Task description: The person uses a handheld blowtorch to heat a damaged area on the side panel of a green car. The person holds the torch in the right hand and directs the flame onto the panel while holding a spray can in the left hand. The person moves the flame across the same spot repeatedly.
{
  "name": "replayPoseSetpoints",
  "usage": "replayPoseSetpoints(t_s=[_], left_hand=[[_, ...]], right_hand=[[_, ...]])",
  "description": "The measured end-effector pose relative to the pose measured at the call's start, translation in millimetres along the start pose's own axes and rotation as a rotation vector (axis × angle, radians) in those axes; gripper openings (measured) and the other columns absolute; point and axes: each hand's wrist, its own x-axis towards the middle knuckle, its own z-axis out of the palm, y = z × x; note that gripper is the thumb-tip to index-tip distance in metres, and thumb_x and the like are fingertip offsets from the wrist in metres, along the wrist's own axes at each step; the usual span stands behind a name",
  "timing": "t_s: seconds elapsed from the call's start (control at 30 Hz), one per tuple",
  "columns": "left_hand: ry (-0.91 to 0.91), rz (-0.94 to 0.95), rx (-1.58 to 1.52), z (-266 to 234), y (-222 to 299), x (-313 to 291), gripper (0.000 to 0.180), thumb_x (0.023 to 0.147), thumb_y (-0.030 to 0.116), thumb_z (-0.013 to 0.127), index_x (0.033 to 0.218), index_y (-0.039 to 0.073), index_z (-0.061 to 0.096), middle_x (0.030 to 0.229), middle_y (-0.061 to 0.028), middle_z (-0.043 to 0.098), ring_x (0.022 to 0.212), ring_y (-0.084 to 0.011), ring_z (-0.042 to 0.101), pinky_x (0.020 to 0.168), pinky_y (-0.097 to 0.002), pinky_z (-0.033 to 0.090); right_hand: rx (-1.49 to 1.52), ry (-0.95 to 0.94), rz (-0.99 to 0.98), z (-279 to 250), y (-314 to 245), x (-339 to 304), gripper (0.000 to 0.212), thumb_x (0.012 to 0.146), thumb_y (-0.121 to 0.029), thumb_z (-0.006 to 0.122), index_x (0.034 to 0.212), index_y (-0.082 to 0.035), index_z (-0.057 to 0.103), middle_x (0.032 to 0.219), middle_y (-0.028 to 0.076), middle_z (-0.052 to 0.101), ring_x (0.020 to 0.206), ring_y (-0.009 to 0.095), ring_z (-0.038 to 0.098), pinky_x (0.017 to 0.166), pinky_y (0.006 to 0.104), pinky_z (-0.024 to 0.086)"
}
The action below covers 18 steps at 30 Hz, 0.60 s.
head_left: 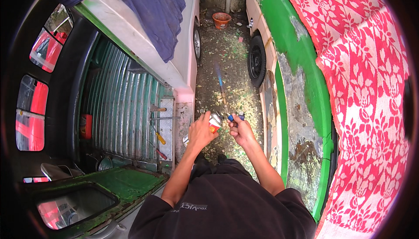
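Both my hands are in front of me over the gap between two vehicles. My left hand (201, 131) is wrapped round a gas canister (215, 123) with a white, red and orange side and a metallic end. Close beside it, my right hand (241, 131) grips the blue body of a torch head (231, 118). From there the torch's thin metal tube (224, 100) points away from me, and a blue flame (219, 78) burns at its far end. My fingers hide part of the torch head, so I cannot tell how it joins the canister.
On the right stands a green vehicle body (290, 34) with stripped patches, partly under a red-and-white floral cloth (362, 86). The open vehicle at left has a ribbed floor (115, 95) with a hammer (158, 108) and yellow-handled screwdriver (160, 138). Paint flakes litter the ground; an orange basin (221, 20) sits beyond.
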Motion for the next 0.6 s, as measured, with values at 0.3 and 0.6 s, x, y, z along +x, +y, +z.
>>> replayPoseSetpoints(t_s=[0.3, 0.6], left_hand=[[-0.019, -0.01, -0.014, -2, 1, 2, 0.085, 0.063, 0.024, 0.091, 0.135, 0.005, 0.049, 0.117, -0.0179, 0.066, 0.102, -0.0412, 0.068, 0.084, -0.0505, 0.056], [0.038, 0.017, -0.042, 1, -6, 2, 0.085, 0.063, 0.023, 0.091, 0.135, 0.005, 0.049, 0.118, -0.0179, 0.066, 0.102, -0.0424, 0.068, 0.084, -0.0514, 0.056]], right_hand=[[0.456, -0.139, 0.389, -18, -5, 16, 0.029, 0.106, -0.026, 0.057, 0.095, 0.001, 0.06, 0.067, 0.001, 0.055, 0.044, 0.005, 0.031, 0.038, 0.0203, 0.025], [-0.828, 0.105, -0.579, 0, 7, -8, 0.038, 0.101, -0.032, 0.064, 0.079, -0.001, 0.065, 0.06, 0.005, 0.06, 0.046, 0.012, 0.048, 0.044, 0.0303, 0.035]])
